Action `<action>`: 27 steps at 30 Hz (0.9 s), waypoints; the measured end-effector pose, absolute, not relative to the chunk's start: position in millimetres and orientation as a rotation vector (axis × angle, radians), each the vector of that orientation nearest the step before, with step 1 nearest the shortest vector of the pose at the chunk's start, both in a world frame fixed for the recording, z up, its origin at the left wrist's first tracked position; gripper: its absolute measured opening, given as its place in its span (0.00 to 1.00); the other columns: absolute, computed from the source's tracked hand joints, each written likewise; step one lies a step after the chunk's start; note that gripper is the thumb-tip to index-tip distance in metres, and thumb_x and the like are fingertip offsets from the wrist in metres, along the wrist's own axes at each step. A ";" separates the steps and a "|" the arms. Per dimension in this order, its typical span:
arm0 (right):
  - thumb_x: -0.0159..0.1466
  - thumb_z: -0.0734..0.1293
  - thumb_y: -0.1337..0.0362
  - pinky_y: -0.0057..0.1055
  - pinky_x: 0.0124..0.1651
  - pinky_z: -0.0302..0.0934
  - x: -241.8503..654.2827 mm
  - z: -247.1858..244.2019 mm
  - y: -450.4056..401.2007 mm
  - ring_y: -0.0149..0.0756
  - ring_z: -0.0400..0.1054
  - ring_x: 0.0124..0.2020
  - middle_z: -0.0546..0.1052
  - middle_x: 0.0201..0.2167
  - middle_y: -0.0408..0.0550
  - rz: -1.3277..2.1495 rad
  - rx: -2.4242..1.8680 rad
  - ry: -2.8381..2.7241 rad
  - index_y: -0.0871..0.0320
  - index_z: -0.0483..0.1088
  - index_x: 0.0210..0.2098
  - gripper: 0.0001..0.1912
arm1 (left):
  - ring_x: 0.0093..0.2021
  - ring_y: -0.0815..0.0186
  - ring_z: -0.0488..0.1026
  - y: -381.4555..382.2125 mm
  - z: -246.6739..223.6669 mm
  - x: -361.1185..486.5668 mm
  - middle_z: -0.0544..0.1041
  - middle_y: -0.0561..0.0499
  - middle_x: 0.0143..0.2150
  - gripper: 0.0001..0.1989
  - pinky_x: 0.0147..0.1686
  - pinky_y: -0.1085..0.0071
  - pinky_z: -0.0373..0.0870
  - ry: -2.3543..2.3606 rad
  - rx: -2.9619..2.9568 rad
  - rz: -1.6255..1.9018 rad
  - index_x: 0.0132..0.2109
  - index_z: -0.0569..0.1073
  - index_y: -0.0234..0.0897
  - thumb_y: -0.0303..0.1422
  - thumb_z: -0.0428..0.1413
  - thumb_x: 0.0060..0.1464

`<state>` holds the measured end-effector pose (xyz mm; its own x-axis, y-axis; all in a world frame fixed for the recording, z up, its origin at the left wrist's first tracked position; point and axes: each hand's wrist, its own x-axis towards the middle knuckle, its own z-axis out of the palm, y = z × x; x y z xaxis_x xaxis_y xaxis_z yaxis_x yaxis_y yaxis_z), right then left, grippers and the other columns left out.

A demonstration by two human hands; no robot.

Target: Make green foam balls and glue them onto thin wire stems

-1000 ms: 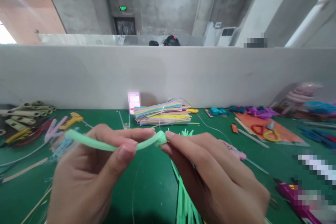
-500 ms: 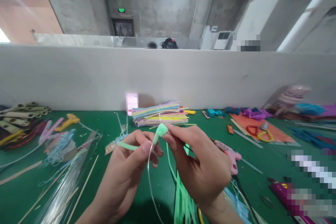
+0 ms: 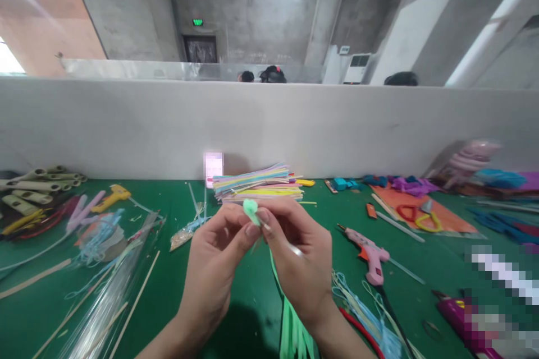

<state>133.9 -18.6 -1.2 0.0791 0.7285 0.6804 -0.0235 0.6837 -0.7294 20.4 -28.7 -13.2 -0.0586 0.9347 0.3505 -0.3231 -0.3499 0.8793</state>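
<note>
A small light-green coiled strip [image 3: 250,208] stands at the fingertips of both hands, above the middle of the table. My left hand [image 3: 221,252] is closed, pinching it between thumb and fingers from the left. My right hand [image 3: 298,252] is closed as well, thumb and index finger pressed on the strip's lower right side. A thin shiny strand [image 3: 295,249] shows against my right thumb; much of it is hidden or blurred. Below my right hand lies a bunch of long green strips [image 3: 295,328].
Behind the hands is a bundle of coloured strips [image 3: 256,182] near a phone [image 3: 214,168]. To the right are a pink glue gun [image 3: 370,255], scissors [image 3: 421,216] and blue strings [image 3: 379,314]. Clear-wrapped rods [image 3: 113,286] and a yellow glue gun [image 3: 112,197] lie left.
My hands have come closer together, and the green coil has shifted slightly left. My right hand has moved off the pink glue gun's line of sight. The long dangling strand has swung towards my right hand.
</note>
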 end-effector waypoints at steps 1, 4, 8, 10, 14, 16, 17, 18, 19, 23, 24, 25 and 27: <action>0.68 0.67 0.66 0.30 0.38 0.70 132.5 -1.2 -18.5 0.32 0.74 0.36 0.80 0.35 0.44 0.648 -0.638 -1.377 0.52 0.79 0.41 0.07 | 0.39 0.69 0.70 -29.9 -13.5 21.7 0.73 0.55 0.34 0.05 0.43 0.75 0.68 0.806 1.259 1.670 0.34 0.76 0.40 0.33 0.63 0.58; 0.69 0.65 0.66 0.33 0.43 0.71 129.8 -2.4 -19.1 0.35 0.75 0.40 0.81 0.39 0.46 0.688 -0.635 -1.370 0.53 0.78 0.43 0.09 | 0.40 0.70 0.72 -31.6 -13.1 24.5 0.74 0.56 0.37 0.08 0.43 0.76 0.70 0.910 1.297 1.819 0.39 0.74 0.42 0.32 0.66 0.55; 0.70 0.62 0.66 0.37 0.47 0.71 126.1 -6.5 -20.8 0.37 0.74 0.44 0.80 0.41 0.48 0.683 -0.567 -1.425 0.53 0.78 0.45 0.12 | 0.37 0.70 0.75 -28.7 -12.1 25.7 0.76 0.55 0.37 0.12 0.39 0.77 0.72 0.932 1.241 1.812 0.40 0.71 0.42 0.33 0.67 0.53; 0.69 0.64 0.66 0.37 0.46 0.71 123.5 -8.4 -21.1 0.37 0.74 0.42 0.80 0.40 0.48 0.680 -0.554 -1.417 0.53 0.78 0.45 0.11 | 0.38 0.68 0.76 -26.9 -11.7 25.0 0.77 0.55 0.37 0.12 0.39 0.75 0.74 0.963 1.262 1.849 0.40 0.72 0.41 0.32 0.67 0.52; 0.67 0.66 0.66 0.34 0.47 0.71 118.9 -8.6 -19.4 0.36 0.75 0.43 0.80 0.40 0.48 0.767 -0.568 -1.359 0.53 0.79 0.44 0.09 | 0.39 0.68 0.78 -26.7 -9.4 21.6 0.79 0.54 0.39 0.12 0.42 0.75 0.75 1.019 1.294 1.894 0.41 0.74 0.41 0.28 0.67 0.51; 0.67 0.66 0.66 0.34 0.47 0.71 117.7 -7.7 -17.0 0.36 0.76 0.43 0.81 0.40 0.47 0.812 -0.558 -1.322 0.53 0.79 0.42 0.09 | 0.42 0.68 0.79 -28.4 -7.9 20.5 0.80 0.53 0.41 0.13 0.43 0.76 0.75 0.997 1.289 1.847 0.43 0.75 0.42 0.27 0.67 0.51; 0.67 0.67 0.65 0.34 0.47 0.71 117.3 -7.5 -15.3 0.36 0.76 0.41 0.81 0.39 0.47 0.829 -0.555 -1.295 0.53 0.79 0.42 0.09 | 0.44 0.67 0.78 -29.5 -7.1 20.9 0.80 0.53 0.43 0.13 0.45 0.76 0.75 0.970 1.274 1.821 0.44 0.76 0.42 0.27 0.67 0.52; 0.67 0.67 0.65 0.33 0.46 0.72 117.0 -7.4 -13.4 0.35 0.76 0.39 0.82 0.38 0.46 0.845 -0.557 -1.266 0.53 0.80 0.41 0.08 | 0.47 0.66 0.78 -30.8 -6.3 22.1 0.80 0.52 0.44 0.13 0.47 0.75 0.74 0.937 1.247 1.793 0.46 0.76 0.42 0.29 0.66 0.53; 0.67 0.67 0.64 0.33 0.45 0.72 116.7 -7.6 -11.4 0.34 0.76 0.38 0.82 0.37 0.46 0.858 -0.564 -1.239 0.53 0.80 0.41 0.08 | 0.49 0.65 0.78 -31.9 -5.5 24.3 0.80 0.51 0.46 0.13 0.50 0.73 0.74 0.901 1.203 1.769 0.48 0.76 0.42 0.30 0.65 0.55; 0.66 0.68 0.63 0.32 0.43 0.72 114.7 -8.9 -5.3 0.33 0.75 0.36 0.82 0.37 0.45 0.868 -0.611 -1.186 0.53 0.80 0.40 0.07 | 0.54 0.65 0.76 -31.6 -1.4 40.4 0.79 0.49 0.51 0.12 0.53 0.72 0.73 0.746 0.914 1.764 0.51 0.74 0.42 0.36 0.61 0.61; 0.66 0.68 0.63 0.33 0.45 0.72 113.9 -9.0 -4.8 0.34 0.76 0.37 0.82 0.37 0.46 0.853 -0.627 -1.191 0.54 0.80 0.40 0.07 | 0.55 0.65 0.76 -29.8 -0.3 44.9 0.79 0.49 0.52 0.12 0.53 0.71 0.73 0.706 0.866 1.790 0.51 0.73 0.42 0.36 0.61 0.61; 0.66 0.68 0.63 0.35 0.46 0.72 113.2 -8.7 -4.8 0.35 0.76 0.38 0.82 0.38 0.46 0.828 -0.641 -1.200 0.54 0.80 0.40 0.07 | 0.54 0.65 0.76 -27.7 0.6 48.8 0.79 0.50 0.51 0.12 0.52 0.72 0.73 0.676 0.835 1.815 0.50 0.73 0.42 0.36 0.61 0.61; 0.67 0.68 0.64 0.37 0.49 0.71 112.4 -6.9 -5.7 0.36 0.76 0.40 0.83 0.39 0.46 0.750 -0.673 -1.241 0.54 0.80 0.40 0.08 | 0.50 0.65 0.78 -23.2 2.3 54.4 0.80 0.50 0.48 0.09 0.49 0.71 0.75 0.642 0.789 1.836 0.47 0.74 0.40 0.36 0.61 0.61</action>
